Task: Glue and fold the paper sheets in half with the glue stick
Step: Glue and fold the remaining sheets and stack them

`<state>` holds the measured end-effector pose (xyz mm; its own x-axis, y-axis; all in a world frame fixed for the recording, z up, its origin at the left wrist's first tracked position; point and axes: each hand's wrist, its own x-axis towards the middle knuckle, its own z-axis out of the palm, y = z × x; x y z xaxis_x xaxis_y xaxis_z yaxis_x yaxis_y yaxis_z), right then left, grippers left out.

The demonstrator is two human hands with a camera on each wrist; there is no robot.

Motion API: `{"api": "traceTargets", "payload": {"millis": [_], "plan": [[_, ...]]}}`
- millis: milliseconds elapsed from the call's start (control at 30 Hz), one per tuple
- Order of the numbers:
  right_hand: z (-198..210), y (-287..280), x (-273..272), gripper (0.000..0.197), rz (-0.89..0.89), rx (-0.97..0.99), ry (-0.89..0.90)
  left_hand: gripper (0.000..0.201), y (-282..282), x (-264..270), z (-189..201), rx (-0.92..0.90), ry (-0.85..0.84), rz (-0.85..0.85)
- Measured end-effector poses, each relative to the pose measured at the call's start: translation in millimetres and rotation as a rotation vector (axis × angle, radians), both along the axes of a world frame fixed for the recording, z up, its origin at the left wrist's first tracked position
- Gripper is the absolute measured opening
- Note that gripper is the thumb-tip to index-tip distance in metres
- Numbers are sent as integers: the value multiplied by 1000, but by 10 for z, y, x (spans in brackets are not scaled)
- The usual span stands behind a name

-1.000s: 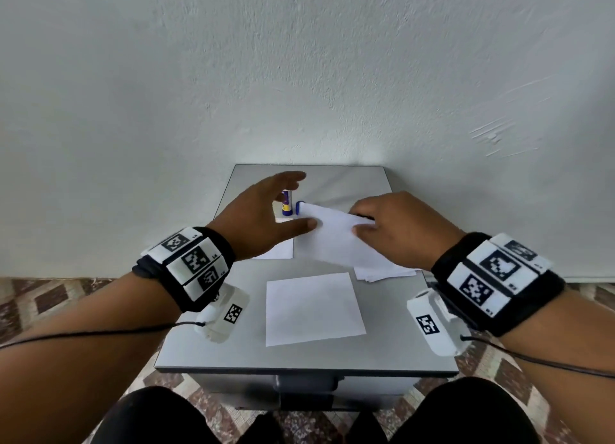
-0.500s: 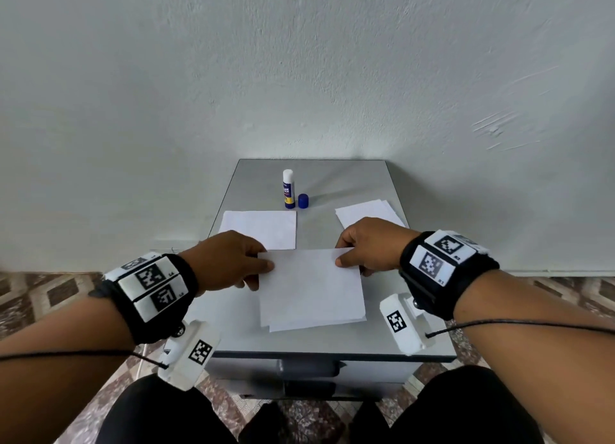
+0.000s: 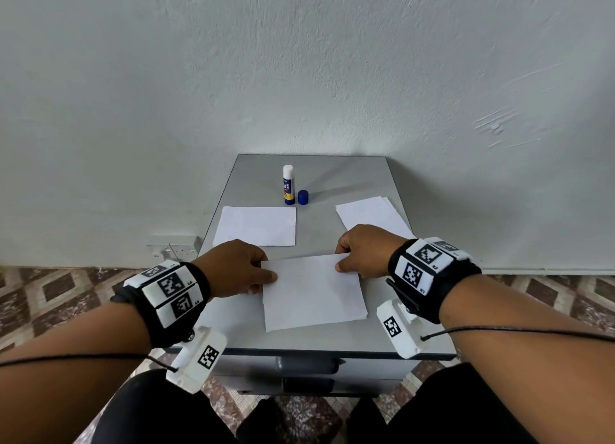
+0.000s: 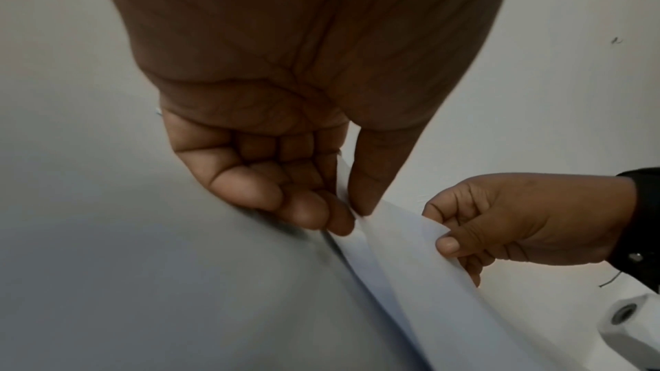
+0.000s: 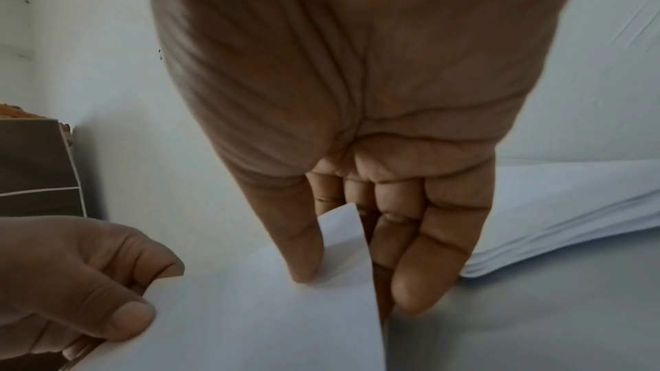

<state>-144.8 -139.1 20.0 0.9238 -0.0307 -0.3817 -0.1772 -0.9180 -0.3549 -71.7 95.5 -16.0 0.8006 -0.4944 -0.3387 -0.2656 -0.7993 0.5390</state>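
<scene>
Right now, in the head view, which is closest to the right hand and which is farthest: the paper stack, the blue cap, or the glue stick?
1. Paper stack: just beyond the right hand, at the table's right.
2. Blue cap: farther back, toward the middle.
3. Glue stick: standing uncapped just left of the cap, a little farther.

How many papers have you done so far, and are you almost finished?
Hard to count. One white sheet lying flat at the back left may be a finished one. Right now the left hand and right hand each pinch a far corner of the white sheet in front, which lies over another sheet. The uncapped glue stick stands beside its blue cap. A small stack of white sheets at the back right likely still waits.
</scene>
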Motion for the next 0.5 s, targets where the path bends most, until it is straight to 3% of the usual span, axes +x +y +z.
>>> {"api": "traceTargets", "payload": {"millis": [500], "plan": [[-8, 23, 8, 25, 54, -87, -15, 28, -46, 32, -35, 125, -112, -33]]}}
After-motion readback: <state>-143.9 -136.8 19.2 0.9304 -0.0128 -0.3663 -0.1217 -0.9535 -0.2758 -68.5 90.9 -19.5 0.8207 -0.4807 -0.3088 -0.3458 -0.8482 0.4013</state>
